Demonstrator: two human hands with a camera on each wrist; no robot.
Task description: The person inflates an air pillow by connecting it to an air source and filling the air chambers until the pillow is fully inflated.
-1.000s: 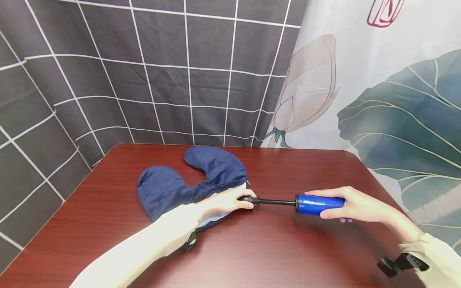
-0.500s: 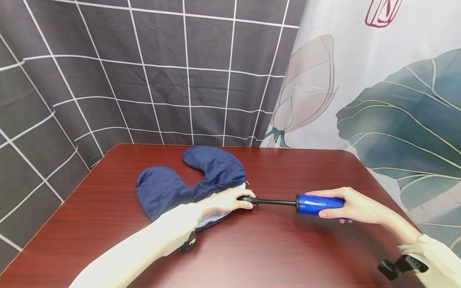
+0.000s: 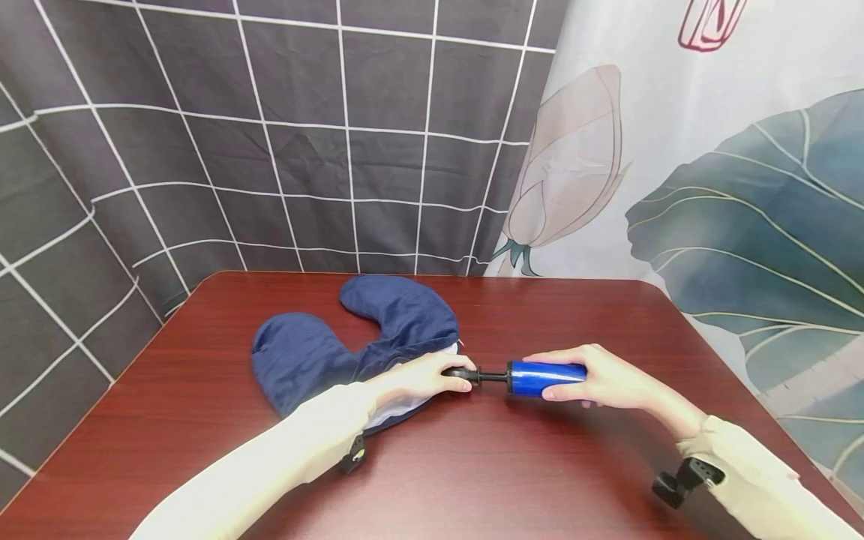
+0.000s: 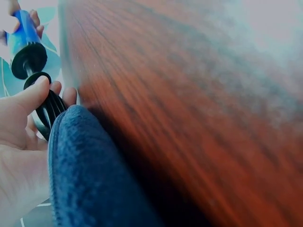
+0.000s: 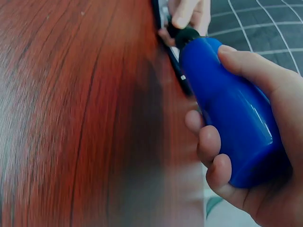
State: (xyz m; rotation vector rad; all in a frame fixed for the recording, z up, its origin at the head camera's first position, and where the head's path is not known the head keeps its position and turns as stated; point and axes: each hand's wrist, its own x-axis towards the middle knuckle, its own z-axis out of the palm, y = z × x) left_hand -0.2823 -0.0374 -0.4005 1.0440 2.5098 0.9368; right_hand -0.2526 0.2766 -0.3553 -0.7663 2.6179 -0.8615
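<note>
- Two cream sleeves (image 3: 263,461) are reaching in from the bottom of the head view, which is cutting them off; a small black wrist device (image 3: 687,480) is hanging under the right cuff.
- The right hand (image 3: 610,380) is grasping a hand air pump (image 3: 529,377) by its barrel, thumb on one side and fingers curling round the other.
- The left hand (image 3: 425,375) is gripping the pump's black handle (image 4: 50,111), which is showing ridges in the left wrist view.
- The pump is lying level between the hands, over the middle of the table. Its barrel is glossy, plain blue, catching a pale streak of light; a black collar is capping the end facing the left hand, and a short stretch of slim black rod (image 3: 494,376) is showing between collar and handle.
- In the head view the right palm is hiding the barrel's far end; the right wrist view is showing that end rounded but dark with shadow. The left fingers are covering much of the handle.
- A navy U-shaped pillow (image 3: 300,360) is resting under the left forearm, which is hiding part of it. Its fabric is looking soft and wrinkled, with a zipper (image 4: 52,156) along one edge and a white patch (image 3: 398,409) showing beside the left hand. Whether the handle is touching the pillow is hard to tell.
- A reddish-brown wood-grain table (image 3: 499,472) is spreading beneath; haze is washing out its upper right in the left wrist view.
- Behind, a dark grey curtain with white grid lines (image 3: 297,154) is meeting a pale curtain with a lotus print (image 3: 675,97).
</note>
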